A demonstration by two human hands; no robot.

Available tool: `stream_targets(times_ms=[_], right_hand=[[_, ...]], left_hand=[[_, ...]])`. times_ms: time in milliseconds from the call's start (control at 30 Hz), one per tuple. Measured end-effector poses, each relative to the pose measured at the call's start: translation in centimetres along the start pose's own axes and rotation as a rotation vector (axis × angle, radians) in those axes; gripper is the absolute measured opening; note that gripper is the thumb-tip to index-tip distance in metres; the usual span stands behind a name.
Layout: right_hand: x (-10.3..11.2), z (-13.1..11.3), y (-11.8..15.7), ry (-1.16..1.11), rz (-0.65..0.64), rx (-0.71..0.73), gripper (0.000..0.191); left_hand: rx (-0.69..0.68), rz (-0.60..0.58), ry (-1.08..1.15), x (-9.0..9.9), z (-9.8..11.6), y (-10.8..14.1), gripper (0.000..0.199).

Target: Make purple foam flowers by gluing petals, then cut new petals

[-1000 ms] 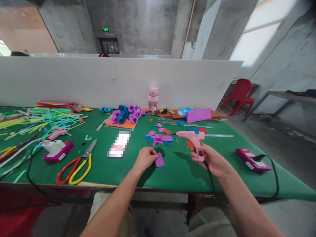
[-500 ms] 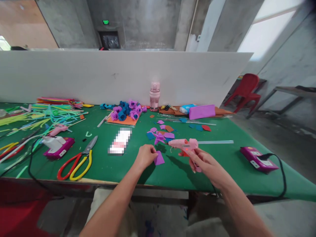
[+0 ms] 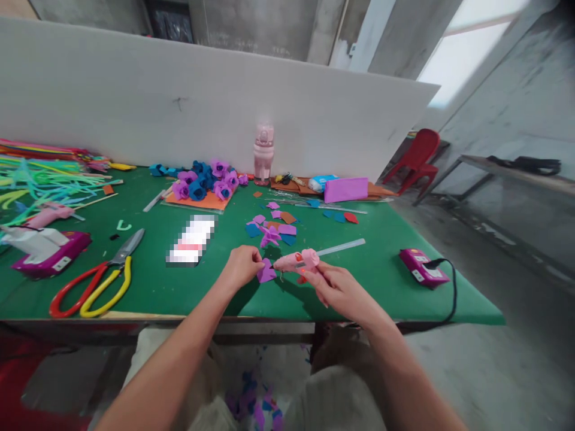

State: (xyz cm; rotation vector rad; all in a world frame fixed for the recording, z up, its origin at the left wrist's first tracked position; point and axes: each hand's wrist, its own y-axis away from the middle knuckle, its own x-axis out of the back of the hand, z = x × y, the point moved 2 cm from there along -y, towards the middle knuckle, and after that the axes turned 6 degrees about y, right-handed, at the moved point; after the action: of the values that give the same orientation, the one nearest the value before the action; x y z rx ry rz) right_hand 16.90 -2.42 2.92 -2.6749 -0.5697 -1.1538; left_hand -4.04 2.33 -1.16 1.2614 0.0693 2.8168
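Observation:
Between the fingertips of my left hand (image 3: 242,266) is a small purple paper piece (image 3: 266,272), held just over the green table. My right hand (image 3: 335,284) is wrapped round a pink glue gun (image 3: 296,261), its nozzle at the purple piece's right edge. A clear glue stick (image 3: 342,246) juts from the gun's back end. Just beyond my hands a purple paper flower (image 3: 270,236) lies beside loose purple, blue and brown scraps (image 3: 287,229).
Red-and-yellow-handled scissors (image 3: 105,272) lie at left, near a purple power strip (image 3: 74,252) and a second pink glue gun (image 3: 50,214). Finished flowers (image 3: 206,181) rest on orange sheet. A pink bottle (image 3: 263,155) stands before the white board (image 3: 202,108). Another purple power strip (image 3: 422,269) sits right.
The glue gun's nozzle has come down from near the purple flower to the purple piece in my left hand. The whole view has shifted, so things appear further left and higher.

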Motion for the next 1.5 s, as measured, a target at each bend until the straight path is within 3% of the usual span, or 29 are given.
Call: stream_targets(times_ms=[267,1500], right_hand=[[-1.1,-0.5,-0.3,0.046,0.001,0.107,0.037],[-1.6,-1.2,-0.4,0.117,-0.01,0.092,0.031]], left_hand=[[-0.013,-0.007,-0.025,-0.1,0.0,-0.1,0.008],[-0.043,-0.01,-0.035,0.0,0.2,0.1,0.009]])
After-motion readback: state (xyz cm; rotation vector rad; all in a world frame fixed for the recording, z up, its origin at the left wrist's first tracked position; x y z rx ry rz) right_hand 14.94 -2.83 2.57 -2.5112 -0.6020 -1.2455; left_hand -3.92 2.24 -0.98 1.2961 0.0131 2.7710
